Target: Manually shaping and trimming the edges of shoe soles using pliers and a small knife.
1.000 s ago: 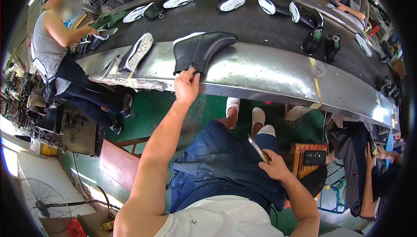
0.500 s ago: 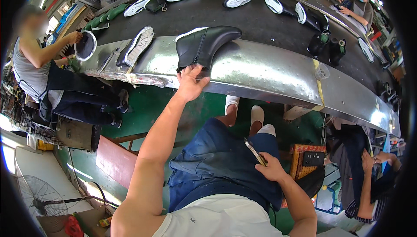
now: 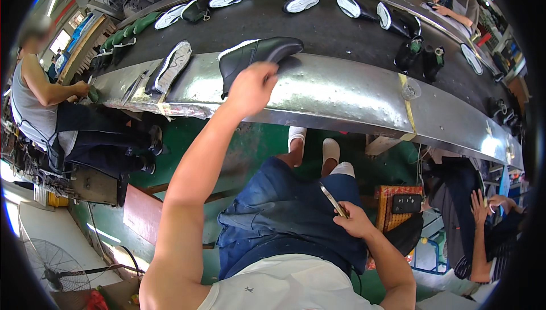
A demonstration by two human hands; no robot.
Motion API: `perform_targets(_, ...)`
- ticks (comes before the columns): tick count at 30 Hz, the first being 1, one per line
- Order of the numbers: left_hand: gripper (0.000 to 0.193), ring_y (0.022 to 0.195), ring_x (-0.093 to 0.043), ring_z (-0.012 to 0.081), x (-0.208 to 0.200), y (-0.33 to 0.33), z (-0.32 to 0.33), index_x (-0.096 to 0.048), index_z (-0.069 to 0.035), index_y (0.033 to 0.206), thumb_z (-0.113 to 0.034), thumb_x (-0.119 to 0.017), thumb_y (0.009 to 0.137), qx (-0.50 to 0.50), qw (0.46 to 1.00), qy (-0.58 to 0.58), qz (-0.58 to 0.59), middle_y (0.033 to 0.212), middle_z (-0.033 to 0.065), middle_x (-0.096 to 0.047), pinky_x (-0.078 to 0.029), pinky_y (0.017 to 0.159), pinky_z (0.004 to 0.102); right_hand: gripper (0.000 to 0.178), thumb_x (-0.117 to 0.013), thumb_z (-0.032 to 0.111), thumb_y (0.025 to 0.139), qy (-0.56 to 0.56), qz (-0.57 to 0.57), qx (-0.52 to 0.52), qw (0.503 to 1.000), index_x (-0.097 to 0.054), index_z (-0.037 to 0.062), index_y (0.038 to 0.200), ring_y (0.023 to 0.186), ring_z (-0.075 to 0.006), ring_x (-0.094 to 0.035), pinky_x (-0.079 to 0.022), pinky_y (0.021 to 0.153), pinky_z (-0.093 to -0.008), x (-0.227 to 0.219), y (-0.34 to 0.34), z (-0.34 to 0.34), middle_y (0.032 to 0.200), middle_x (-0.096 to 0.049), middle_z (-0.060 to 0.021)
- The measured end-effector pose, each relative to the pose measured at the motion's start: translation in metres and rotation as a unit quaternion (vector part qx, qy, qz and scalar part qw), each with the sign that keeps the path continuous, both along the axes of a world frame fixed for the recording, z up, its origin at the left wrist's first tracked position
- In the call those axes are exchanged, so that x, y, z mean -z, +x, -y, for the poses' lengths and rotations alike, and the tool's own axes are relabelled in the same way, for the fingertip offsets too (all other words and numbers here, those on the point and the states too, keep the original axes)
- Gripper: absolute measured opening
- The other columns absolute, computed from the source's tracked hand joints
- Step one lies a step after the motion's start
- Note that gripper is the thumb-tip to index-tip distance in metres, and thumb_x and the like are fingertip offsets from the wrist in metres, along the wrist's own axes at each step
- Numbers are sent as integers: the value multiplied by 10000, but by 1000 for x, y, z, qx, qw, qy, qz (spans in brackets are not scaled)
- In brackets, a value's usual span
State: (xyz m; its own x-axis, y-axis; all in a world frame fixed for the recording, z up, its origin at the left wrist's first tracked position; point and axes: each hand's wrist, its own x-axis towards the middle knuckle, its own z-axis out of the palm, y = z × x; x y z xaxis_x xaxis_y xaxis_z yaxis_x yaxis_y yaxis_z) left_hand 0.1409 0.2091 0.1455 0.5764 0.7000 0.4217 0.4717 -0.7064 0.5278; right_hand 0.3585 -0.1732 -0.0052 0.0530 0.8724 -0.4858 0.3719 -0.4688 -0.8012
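Note:
A black ankle boot (image 3: 233,66) lies on its side across the metal ledge (image 3: 335,91), toe to the right, with its pale sole edge facing away from me. My left hand (image 3: 254,89) is over the near side of the boot and hides part of it. Its fingers are blurred, so whether they touch the leather is unclear. Down by my thigh, my right hand (image 3: 354,219) is closed around a slim flat metal tool (image 3: 331,198) that points up and left. The exact kind of tool does not show.
A pale-soled shoe (image 3: 172,66) lies on the ledge to the left. Several more shoes rest on the dark conveyor belt (image 3: 256,19) behind. A person (image 3: 42,82) stands at the far left; another person's hand (image 3: 479,207) shows at right. A clear cup (image 3: 410,89) sits on the ledge.
My left hand has moved up from the boot's opening to over its side. The boot has tilted lower. My right hand still holds the tool. At left, the other person's arm has lowered.

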Motion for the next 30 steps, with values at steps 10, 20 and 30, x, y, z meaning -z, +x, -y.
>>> perform_targets(10, 691, 1441, -366, 328, 11, 140, -60, -562, -93, 1418, -617, -477, 976, -164, 937, 5, -307, 1444, 153, -533, -106, 1188, 693, 502, -762, 250, 844, 24, -12, -2, 1000, -605, 15, 1260, 964, -256, -668, -515, 894, -358, 1, -8, 22, 1052, -692, -146)
perform_targets(20, 763, 1511, -223, 412, 49, -38, 5, -407, -38, 1453, -8, -773, 785, 48, 997, 51, 46, 1551, 261, -320, -204, 1225, 513, 429, -760, 210, 860, -28, -68, 51, 996, -620, 6, 1211, 886, -178, -619, -510, 836, -326, 9, 5, 29, 970, -667, -90)
perform_targets(30, 1169, 1533, 11, 524, 47, 36, -20, 11, 99, 1575, -302, -801, 836, -245, 923, -262, 138, 1597, 432, 106, -156, 1249, 434, 460, -743, 198, 889, -2, -115, 37, 993, -594, -8, 1273, 906, -136, -607, -507, 839, -292, 9, -15, 22, 1035, -655, -55)
